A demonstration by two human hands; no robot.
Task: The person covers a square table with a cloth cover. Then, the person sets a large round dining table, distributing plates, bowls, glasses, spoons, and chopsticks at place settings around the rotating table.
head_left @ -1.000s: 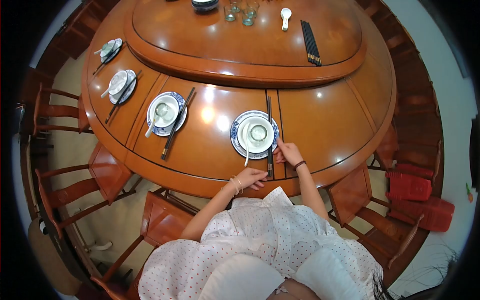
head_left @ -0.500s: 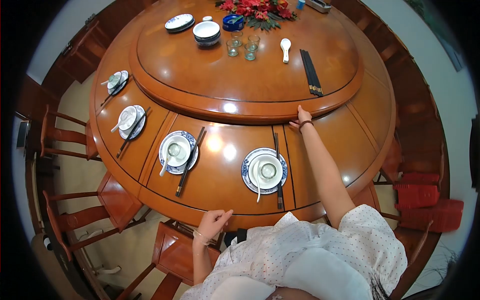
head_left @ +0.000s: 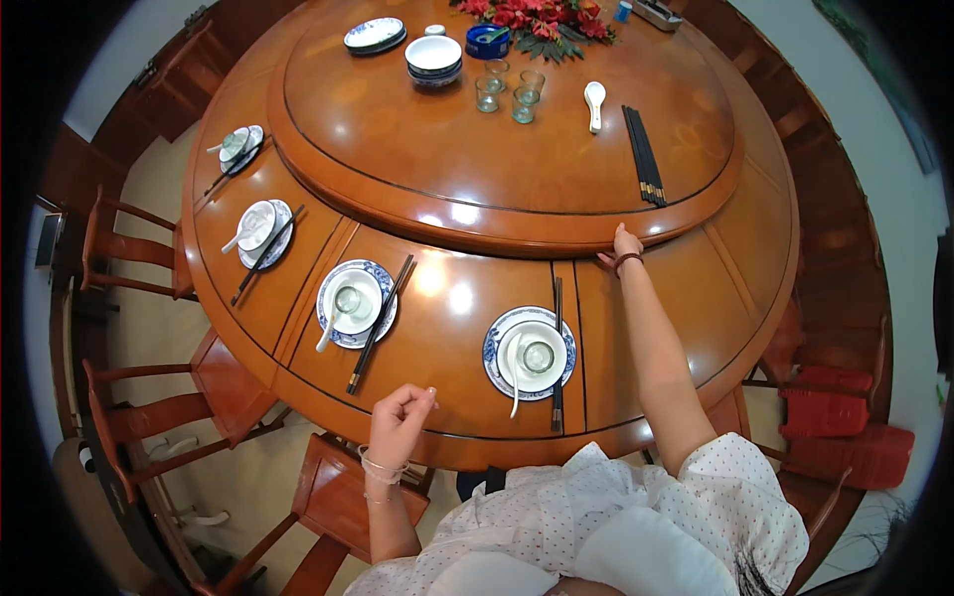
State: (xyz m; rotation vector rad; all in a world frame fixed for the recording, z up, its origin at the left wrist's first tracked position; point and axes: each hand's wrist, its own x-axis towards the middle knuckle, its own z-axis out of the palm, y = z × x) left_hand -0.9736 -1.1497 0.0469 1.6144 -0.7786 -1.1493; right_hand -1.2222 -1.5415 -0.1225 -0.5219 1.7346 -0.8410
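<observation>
My right hand (head_left: 623,244) reaches across the table and grips the rim of the wooden lazy Susan (head_left: 477,233), thumb on top and fingers underneath. My left hand (head_left: 399,422) hovers above the table's near edge, fingers curled together with nothing visible in them. Between my hands lies a place setting: a blue-rimmed plate (head_left: 493,340), a white bowl (head_left: 542,383) on it with a glass (head_left: 538,358) and a spoon (head_left: 514,376) in it. Black chopsticks (head_left: 557,368) lie at its right. On the lazy Susan are more chopsticks (head_left: 644,156) and white spoons (head_left: 594,106).
Stacked bowls (head_left: 434,62), plates (head_left: 375,36), several glasses (head_left: 525,104), a blue container (head_left: 487,42) and red flowers (head_left: 542,20) stand on the lazy Susan. More place settings (head_left: 358,303) line the table's left side. Wooden chairs (head_left: 234,372) surround it; red stools (head_left: 850,457) stand at right.
My right hand, still on the rim, and the things on the lazy Susan have shifted rightward in view; the camera has moved too. My left hand has risen slightly and moved left.
</observation>
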